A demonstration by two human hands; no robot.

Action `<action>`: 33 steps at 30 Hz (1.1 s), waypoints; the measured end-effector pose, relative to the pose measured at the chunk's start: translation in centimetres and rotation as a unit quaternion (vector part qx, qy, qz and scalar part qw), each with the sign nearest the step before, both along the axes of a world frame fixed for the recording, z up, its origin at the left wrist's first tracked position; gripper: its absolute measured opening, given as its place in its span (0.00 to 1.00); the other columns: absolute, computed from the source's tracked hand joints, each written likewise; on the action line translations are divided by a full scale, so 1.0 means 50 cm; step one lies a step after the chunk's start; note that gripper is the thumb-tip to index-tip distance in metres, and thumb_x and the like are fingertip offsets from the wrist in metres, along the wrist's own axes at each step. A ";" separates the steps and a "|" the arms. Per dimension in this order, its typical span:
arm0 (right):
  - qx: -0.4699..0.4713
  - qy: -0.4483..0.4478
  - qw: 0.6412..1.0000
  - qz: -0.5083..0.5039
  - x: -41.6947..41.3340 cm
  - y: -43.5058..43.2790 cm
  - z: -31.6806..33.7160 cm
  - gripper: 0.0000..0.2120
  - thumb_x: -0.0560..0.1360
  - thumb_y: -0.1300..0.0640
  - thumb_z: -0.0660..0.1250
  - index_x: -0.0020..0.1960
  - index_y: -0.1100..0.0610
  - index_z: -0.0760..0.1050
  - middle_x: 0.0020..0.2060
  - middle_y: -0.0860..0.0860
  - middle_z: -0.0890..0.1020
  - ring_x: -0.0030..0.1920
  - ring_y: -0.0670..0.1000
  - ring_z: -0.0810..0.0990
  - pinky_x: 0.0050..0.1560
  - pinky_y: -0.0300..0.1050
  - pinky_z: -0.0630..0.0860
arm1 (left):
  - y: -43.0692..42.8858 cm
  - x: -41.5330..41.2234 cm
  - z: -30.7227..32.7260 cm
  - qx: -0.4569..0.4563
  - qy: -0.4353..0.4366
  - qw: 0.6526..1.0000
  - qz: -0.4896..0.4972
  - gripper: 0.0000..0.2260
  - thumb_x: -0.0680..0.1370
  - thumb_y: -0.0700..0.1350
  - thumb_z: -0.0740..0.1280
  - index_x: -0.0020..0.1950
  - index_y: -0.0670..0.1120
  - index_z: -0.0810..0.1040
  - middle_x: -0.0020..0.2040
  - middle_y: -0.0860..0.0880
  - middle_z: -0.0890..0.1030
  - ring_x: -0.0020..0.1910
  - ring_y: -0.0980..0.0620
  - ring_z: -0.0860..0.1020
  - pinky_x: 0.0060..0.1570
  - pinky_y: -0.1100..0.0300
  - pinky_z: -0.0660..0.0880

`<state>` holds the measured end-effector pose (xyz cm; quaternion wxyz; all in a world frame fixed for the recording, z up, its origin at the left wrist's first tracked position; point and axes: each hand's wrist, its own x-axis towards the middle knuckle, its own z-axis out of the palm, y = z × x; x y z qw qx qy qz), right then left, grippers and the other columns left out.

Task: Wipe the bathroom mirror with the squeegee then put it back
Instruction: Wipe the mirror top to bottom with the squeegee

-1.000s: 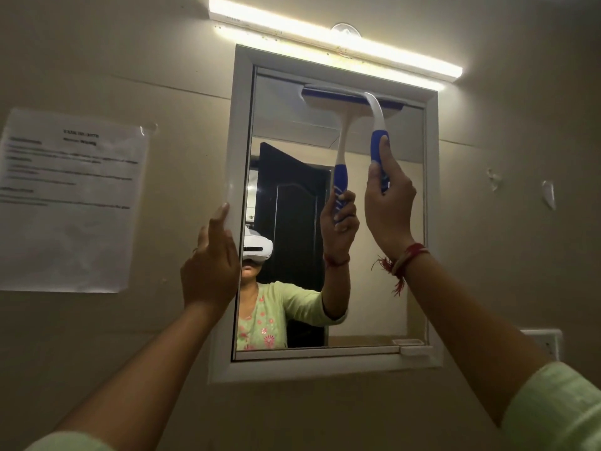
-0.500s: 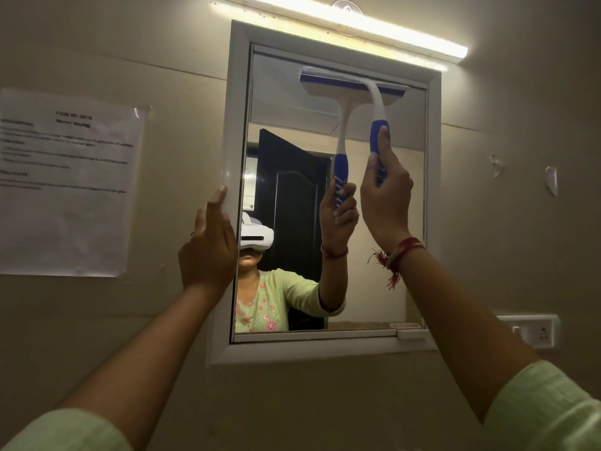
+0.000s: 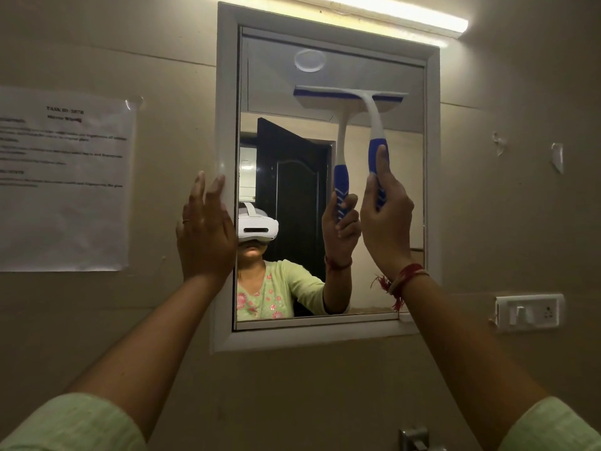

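The white-framed bathroom mirror hangs on the beige wall. My right hand grips the blue handle of a white and blue squeegee. Its blade lies flat against the upper right part of the glass, a little below the top edge. My left hand rests with fingers spread flat on the mirror's left frame, holding nothing. The glass reflects the squeegee, the hand and a dark door.
A printed paper sheet is taped to the wall left of the mirror. A tube light glows above the frame. A white switch and socket plate sits low on the right. A metal fitting shows at the bottom edge.
The squeegee blade has slid down from the mirror's top edge, my right hand with it. My left hand has stayed on the left frame, its fingers now flatter.
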<state>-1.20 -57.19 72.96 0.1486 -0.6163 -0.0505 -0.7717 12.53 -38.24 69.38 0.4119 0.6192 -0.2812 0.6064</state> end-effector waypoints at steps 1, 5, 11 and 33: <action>0.000 0.001 1.000 0.000 0.000 -0.001 -0.008 0.23 0.78 0.57 0.60 0.72 0.58 0.61 0.53 0.57 0.80 0.42 0.42 0.76 0.46 0.24 0.72 | 0.000 0.001 0.000 0.001 0.002 1.000 0.006 0.19 0.79 0.45 0.50 0.70 0.47 0.64 0.72 0.41 0.64 0.67 0.41 0.66 0.57 0.44 0.68; 0.004 0.007 1.000 -0.003 0.000 -0.003 -0.037 0.24 0.78 0.56 0.59 0.72 0.58 0.61 0.51 0.57 0.81 0.41 0.40 0.75 0.47 0.23 0.72 | -0.001 0.006 -0.002 0.002 0.003 1.000 0.005 0.20 0.79 0.46 0.50 0.70 0.47 0.64 0.71 0.42 0.65 0.67 0.42 0.67 0.56 0.45 0.68; 0.015 0.026 1.000 -0.001 -0.007 0.002 -0.101 0.24 0.78 0.54 0.58 0.73 0.55 0.59 0.47 0.56 0.80 0.39 0.38 0.74 0.47 0.31 0.75 | -0.003 0.013 -0.005 0.015 -0.001 1.000 -0.002 0.21 0.79 0.42 0.51 0.73 0.48 0.60 0.73 0.45 0.62 0.72 0.44 0.60 0.65 0.47 0.61; 0.035 0.099 0.994 0.029 -0.039 0.023 -0.327 0.24 0.78 0.55 0.56 0.73 0.51 0.54 0.42 0.52 0.76 0.39 0.41 0.73 0.41 0.27 0.73 | 0.003 0.007 -0.003 0.040 -0.001 0.999 0.003 0.22 0.79 0.42 0.51 0.74 0.47 0.57 0.74 0.45 0.60 0.73 0.45 0.56 0.70 0.52 0.53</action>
